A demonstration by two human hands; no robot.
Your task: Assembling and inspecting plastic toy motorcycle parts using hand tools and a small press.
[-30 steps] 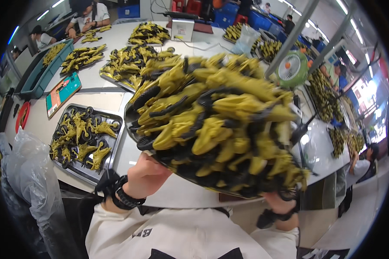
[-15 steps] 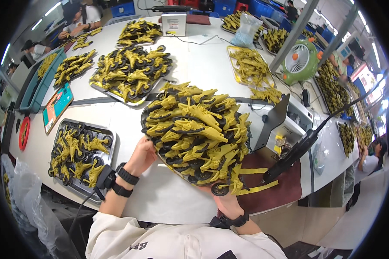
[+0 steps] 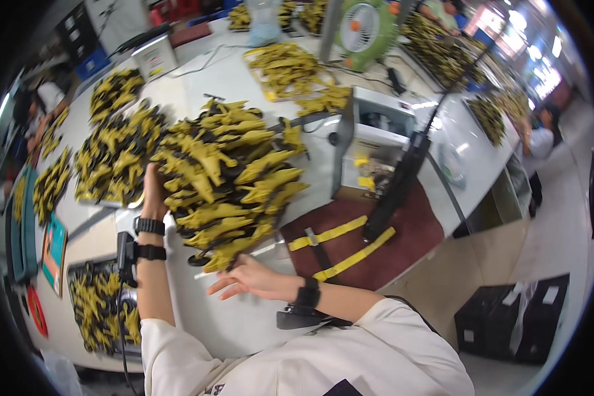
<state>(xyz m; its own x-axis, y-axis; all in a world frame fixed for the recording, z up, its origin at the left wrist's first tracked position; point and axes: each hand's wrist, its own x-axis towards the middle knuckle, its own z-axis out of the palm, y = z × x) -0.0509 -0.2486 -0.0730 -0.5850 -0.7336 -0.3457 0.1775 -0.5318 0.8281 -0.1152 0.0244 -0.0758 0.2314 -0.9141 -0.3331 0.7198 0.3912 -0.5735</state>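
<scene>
A heaped pile of yellow and black toy motorcycles [image 3: 231, 171] stands in front of me; the tray under it is almost wholly hidden. At the pile's left edge my left hand [image 3: 153, 191] is closed on the tray's side, its fingertips partly covered by the toys. Beside the near end of the pile is my right hand [image 3: 251, 278], open, with its fingers spread and holding nothing. Its fingertips are close to the lowest toys; whether they touch cannot be made out. Black bands circle both wrists.
A dark red mat [image 3: 402, 244] at right carries two yellow strips [image 3: 356, 254] and a black electric screwdriver [image 3: 396, 188]. Behind it stands a white box-shaped machine [image 3: 376, 132]. More toy piles [image 3: 122, 152] and a smaller tray of them [image 3: 102, 307] lie left. A green fan [image 3: 366, 33] stands far off.
The pile has shifted left and away, off the red mat, with my left hand at its side. My right hand has come out from underneath and opened. The view has turned right.
</scene>
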